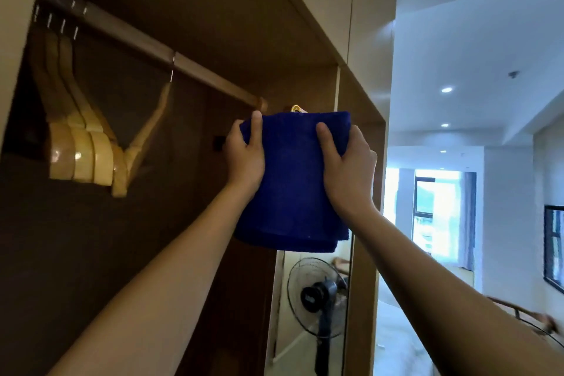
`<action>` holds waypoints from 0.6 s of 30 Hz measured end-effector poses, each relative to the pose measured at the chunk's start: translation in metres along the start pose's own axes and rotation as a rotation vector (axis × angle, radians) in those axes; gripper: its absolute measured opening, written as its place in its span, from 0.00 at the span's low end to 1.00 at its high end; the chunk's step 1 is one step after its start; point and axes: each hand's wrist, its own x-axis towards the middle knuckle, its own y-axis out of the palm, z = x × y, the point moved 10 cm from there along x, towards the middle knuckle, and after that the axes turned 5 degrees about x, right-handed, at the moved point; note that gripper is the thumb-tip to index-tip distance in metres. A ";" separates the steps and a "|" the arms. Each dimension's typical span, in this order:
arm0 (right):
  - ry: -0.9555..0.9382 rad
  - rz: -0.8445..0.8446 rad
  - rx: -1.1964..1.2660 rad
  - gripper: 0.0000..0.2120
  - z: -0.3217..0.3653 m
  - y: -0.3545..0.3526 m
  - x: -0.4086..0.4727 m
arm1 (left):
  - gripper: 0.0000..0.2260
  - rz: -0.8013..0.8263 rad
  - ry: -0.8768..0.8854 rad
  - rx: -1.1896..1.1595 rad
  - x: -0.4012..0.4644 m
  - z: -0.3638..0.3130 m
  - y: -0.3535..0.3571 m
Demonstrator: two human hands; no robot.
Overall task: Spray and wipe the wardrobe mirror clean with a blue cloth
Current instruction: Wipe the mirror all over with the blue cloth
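A folded blue cloth [293, 180] is held up at head height inside the open wardrobe. My left hand [245, 156] grips its left edge, thumb on the front. My right hand [348, 168] grips its right edge the same way. Below the cloth a narrow mirror [314, 314] on the wardrobe's inner side shows a reflected standing fan. The cloth covers the mirror's upper part. A small gold fitting [296, 109] peeks out above the cloth. No spray bottle is in view.
A wooden rail [146, 46] crosses the wardrobe top, with several wooden hangers [85, 137] bunched at the left. The wardrobe's side panel [363, 253] stands right of the mirror. Beyond it lie a bright room, a window [439, 214] and a wall screen [554, 247].
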 end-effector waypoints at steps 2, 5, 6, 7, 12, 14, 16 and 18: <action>0.009 0.003 -0.007 0.11 -0.005 0.001 -0.010 | 0.14 0.007 -0.013 -0.036 -0.008 0.009 -0.001; 0.025 0.004 -0.010 0.10 -0.011 0.001 -0.029 | 0.14 0.007 -0.013 -0.053 -0.022 0.021 -0.006; 0.030 0.003 -0.004 0.09 -0.012 0.000 -0.036 | 0.14 0.004 -0.007 -0.053 -0.027 0.024 -0.008; 0.035 0.004 0.001 0.09 -0.013 -0.001 -0.043 | 0.14 0.000 -0.009 -0.051 -0.033 0.027 -0.010; 0.077 0.019 0.005 0.10 -0.026 -0.005 -0.078 | 0.14 0.001 -0.046 -0.043 -0.063 0.048 -0.017; 0.102 0.028 0.006 0.09 -0.032 -0.006 -0.092 | 0.14 0.004 -0.060 -0.034 -0.076 0.058 -0.021; 0.127 0.036 0.002 0.08 -0.037 -0.007 -0.106 | 0.13 0.013 -0.069 -0.028 -0.089 0.067 -0.024; 0.165 0.040 -0.005 0.08 -0.043 -0.008 -0.123 | 0.13 0.029 -0.077 -0.022 -0.103 0.076 -0.028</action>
